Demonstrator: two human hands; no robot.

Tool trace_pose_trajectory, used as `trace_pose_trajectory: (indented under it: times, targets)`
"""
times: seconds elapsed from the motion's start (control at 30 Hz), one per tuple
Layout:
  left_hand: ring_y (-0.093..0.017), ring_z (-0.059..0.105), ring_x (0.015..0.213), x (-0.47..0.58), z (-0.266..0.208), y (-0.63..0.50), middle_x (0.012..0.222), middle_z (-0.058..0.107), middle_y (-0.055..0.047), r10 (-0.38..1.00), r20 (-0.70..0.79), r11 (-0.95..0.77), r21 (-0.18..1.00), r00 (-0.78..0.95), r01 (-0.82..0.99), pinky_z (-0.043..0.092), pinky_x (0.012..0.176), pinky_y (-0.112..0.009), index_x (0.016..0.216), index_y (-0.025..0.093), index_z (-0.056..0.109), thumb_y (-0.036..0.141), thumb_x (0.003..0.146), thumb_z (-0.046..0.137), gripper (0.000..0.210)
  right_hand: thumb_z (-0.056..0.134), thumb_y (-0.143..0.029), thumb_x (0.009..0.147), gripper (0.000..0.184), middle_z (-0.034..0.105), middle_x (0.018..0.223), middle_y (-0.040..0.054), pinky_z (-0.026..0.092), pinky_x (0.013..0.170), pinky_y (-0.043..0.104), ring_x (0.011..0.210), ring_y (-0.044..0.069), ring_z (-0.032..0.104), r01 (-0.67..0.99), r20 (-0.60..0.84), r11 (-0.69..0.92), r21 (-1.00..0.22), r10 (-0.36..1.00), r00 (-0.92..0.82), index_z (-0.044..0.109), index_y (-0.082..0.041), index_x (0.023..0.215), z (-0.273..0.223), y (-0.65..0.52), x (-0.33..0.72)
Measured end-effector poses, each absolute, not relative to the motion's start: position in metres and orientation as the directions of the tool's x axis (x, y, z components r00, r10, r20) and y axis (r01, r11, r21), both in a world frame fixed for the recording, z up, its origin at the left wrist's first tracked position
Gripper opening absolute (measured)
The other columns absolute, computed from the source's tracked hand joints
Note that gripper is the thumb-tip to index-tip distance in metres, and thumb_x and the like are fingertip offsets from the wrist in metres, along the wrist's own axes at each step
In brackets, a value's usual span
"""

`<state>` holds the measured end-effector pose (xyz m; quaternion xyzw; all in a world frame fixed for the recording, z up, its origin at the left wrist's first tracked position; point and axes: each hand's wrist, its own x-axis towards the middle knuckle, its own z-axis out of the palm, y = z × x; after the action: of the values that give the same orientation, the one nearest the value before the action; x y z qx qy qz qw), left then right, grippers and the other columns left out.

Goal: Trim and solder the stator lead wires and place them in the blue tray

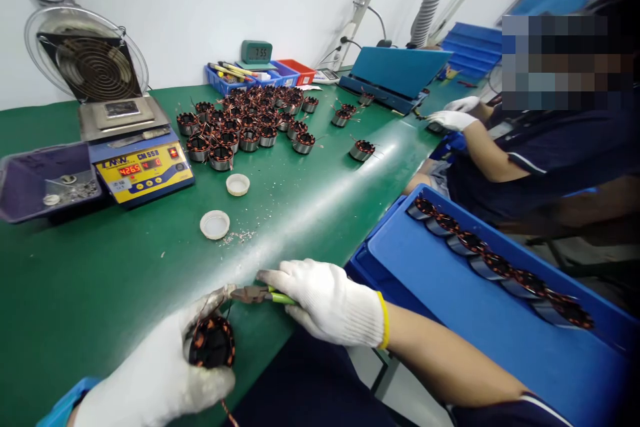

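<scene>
My left hand (165, 360), in a white glove, is wrapped round a motor stator (213, 341) with a black core and copper windings. Copper wire ends stick out of it, one hanging down below the hand. In my right hand (330, 300), gloved in white with a yellow cuff, are pliers (253, 293) with green handles. Their jaws point left and meet the left fingertips near a wire above the stator. Whether the jaws grip the wire is too small to tell. Two white round caps (215, 225) lie on the green table beyond, beside small scattered clippings (240, 237).
Many stators (250, 120) crowd the back of the table (125, 253). A yellow-blue scale (143, 170) and purple tray (47, 177) stand left. On the right, a blue bin (425, 280) holds a row of stators; a co-worker's gloved hands (453, 120) are beyond.
</scene>
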<state>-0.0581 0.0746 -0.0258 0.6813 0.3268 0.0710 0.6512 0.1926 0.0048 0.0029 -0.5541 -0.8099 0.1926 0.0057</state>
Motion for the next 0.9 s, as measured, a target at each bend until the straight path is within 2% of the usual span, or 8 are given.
trace_pose_trajectory:
  times: [0.17,0.3,0.4,0.47,0.57,0.67,0.77,0.9]
  targets:
    - [-0.027,0.059,0.107,-0.06,-0.025,0.077,0.12,0.064,-0.003,0.525,-0.326,0.102,0.941,0.786,0.322,0.048,0.093,-0.033,0.139,0.025,0.042,0.017,0.067,0.069,0.077,0.045,-0.024,0.084,0.052,0.057,0.106,0.0093,0.043,0.069,0.033,0.086,0.023,0.056,0.923,-0.216,0.279,-0.263,0.916,-0.339,0.038,-0.02,0.135,0.002,0.006,0.193]
    - [-0.03,0.05,0.12,-0.066,-0.02,0.079,0.134,0.054,-0.005,0.563,-0.368,0.148,0.926,0.74,0.348,0.042,0.101,-0.035,0.139,0.024,0.042,0.031,0.073,0.071,0.073,0.042,-0.025,0.087,0.049,0.054,0.105,0.0129,0.043,0.077,0.038,0.09,0.024,0.052,0.933,-0.112,0.288,-0.214,0.942,-0.316,0.039,-0.015,0.135,0.003,0.013,0.197]
    - [-0.032,0.055,0.112,-0.068,-0.018,0.08,0.12,0.063,-0.006,0.59,-0.372,0.164,0.924,0.717,0.345,0.046,0.098,-0.041,0.141,0.024,0.041,0.041,0.077,0.069,0.072,0.042,-0.023,0.087,0.053,0.052,0.107,0.0147,0.042,0.084,0.041,0.095,0.025,0.049,0.898,-0.025,0.367,-0.243,0.923,-0.384,0.036,-0.012,0.138,0.008,0.017,0.195]
    - [-0.034,0.055,0.112,-0.067,-0.016,0.08,0.112,0.066,-0.006,0.605,-0.338,0.152,0.938,0.721,0.312,0.044,0.099,-0.044,0.139,0.024,0.044,0.045,0.078,0.067,0.069,0.045,-0.023,0.085,0.056,0.051,0.109,0.0149,0.042,0.084,0.042,0.096,0.026,0.049,0.877,-0.022,0.414,-0.244,0.902,-0.432,0.035,-0.012,0.139,0.013,0.018,0.189]
    - [-0.034,0.045,0.125,-0.065,-0.015,0.077,0.126,0.059,-0.007,0.637,-0.281,0.126,0.956,0.718,0.263,0.033,0.109,-0.044,0.137,0.024,0.046,0.048,0.078,0.067,0.067,0.046,-0.025,0.084,0.057,0.051,0.107,0.0149,0.042,0.084,0.044,0.095,0.027,0.049,0.887,-0.06,0.426,-0.181,0.895,-0.442,0.035,-0.013,0.139,0.02,0.019,0.178]
    - [-0.03,0.037,0.132,-0.062,-0.015,0.075,0.143,0.045,-0.009,0.631,-0.259,0.127,0.964,0.731,0.233,0.024,0.114,-0.043,0.141,0.022,0.039,0.048,0.081,0.066,0.071,0.042,-0.025,0.086,0.053,0.052,0.103,0.0152,0.041,0.083,0.047,0.091,0.028,0.049,0.916,-0.062,0.391,-0.089,0.916,-0.397,0.036,-0.013,0.138,0.023,0.018,0.167]
    - [-0.028,0.034,0.135,-0.061,-0.017,0.073,0.147,0.04,-0.009,0.614,-0.239,0.136,0.971,0.752,0.197,0.021,0.115,-0.041,0.143,0.021,0.034,0.051,0.081,0.065,0.075,0.041,-0.025,0.086,0.051,0.052,0.101,0.0152,0.041,0.08,0.046,0.089,0.029,0.05,0.929,-0.058,0.366,-0.049,0.928,-0.369,0.038,-0.013,0.135,0.023,0.018,0.162]
    - [-0.029,0.032,0.136,-0.059,-0.017,0.072,0.148,0.039,-0.009,0.617,-0.216,0.15,0.976,0.757,0.157,0.022,0.115,-0.04,0.142,0.02,0.035,0.053,0.08,0.066,0.077,0.043,-0.028,0.086,0.05,0.051,0.102,0.0142,0.042,0.075,0.042,0.088,0.028,0.051,0.936,-0.058,0.345,-0.066,0.936,-0.348,0.038,-0.014,0.134,0.022,0.018,0.159]
